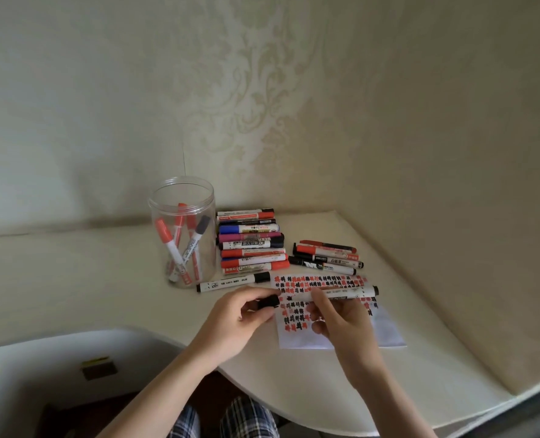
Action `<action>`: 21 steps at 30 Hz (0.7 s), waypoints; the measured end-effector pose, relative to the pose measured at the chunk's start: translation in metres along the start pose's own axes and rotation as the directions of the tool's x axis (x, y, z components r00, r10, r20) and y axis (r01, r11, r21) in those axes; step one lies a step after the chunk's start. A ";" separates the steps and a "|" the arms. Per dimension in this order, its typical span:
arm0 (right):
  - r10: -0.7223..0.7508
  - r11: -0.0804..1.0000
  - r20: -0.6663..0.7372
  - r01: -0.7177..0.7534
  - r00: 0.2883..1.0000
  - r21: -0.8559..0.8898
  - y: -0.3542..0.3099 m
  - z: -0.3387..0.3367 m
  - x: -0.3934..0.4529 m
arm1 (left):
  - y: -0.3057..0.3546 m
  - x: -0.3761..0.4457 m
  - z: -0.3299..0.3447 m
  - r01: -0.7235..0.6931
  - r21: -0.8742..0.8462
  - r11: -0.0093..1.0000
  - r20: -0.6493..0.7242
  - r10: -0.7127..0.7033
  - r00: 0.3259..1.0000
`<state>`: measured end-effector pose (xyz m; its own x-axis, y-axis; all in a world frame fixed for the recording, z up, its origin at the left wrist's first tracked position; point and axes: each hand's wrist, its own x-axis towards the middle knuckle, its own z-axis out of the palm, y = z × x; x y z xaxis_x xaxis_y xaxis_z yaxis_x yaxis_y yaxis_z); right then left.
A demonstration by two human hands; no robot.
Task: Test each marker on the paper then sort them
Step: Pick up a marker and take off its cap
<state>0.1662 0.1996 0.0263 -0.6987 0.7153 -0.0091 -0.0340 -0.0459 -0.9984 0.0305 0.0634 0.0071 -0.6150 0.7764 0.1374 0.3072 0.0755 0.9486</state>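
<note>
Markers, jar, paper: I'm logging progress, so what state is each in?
White black-ink marker: held by right hand, over paper.
Black cap: gripped by left hand.
Clear plastic jar: open, upright, holding markers.
White paper: flat, mostly covered with marks.

1. A home room is showing here: patterned cream wallpaper (246,99) is covering the walls.
2. A cream desk (73,279) (curved front edge) is sitting in the corner.
</note>
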 end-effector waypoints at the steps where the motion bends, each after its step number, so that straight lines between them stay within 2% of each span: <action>1: -0.002 1.000 0.005 0.002 1.000 -0.007 0.001 0.001 0.000 | 0.000 -0.001 -0.001 0.013 -0.026 1.000 -0.015 -0.013 1.000; 4: -0.005 1.000 0.009 0.005 1.000 -0.015 0.003 0.004 0.001 | 0.003 -0.001 -0.002 0.023 -0.059 0.998 -0.044 -0.026 0.999; 10: -0.028 0.995 0.081 0.035 0.996 -0.089 0.007 0.010 0.003 | 0.003 0.002 0.003 0.000 -0.074 0.997 -0.014 -0.001 1.000; 15: -0.009 0.999 0.083 0.012 0.997 -0.031 0.009 0.012 0.005 | 0.009 -0.001 0.007 0.011 -0.230 0.973 -0.079 -0.030 0.996; 21: 0.029 0.999 0.054 -0.030 0.998 0.012 0.013 0.020 0.006 | 0.007 -0.003 0.013 -0.008 -0.219 0.976 -0.136 -0.022 0.991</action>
<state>0.1471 0.1898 0.0140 -0.7368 0.6753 -0.0349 -0.0216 -0.0751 -0.9969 0.0437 0.0700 0.0093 -0.7146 0.6825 0.1535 0.1456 -0.0695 0.9869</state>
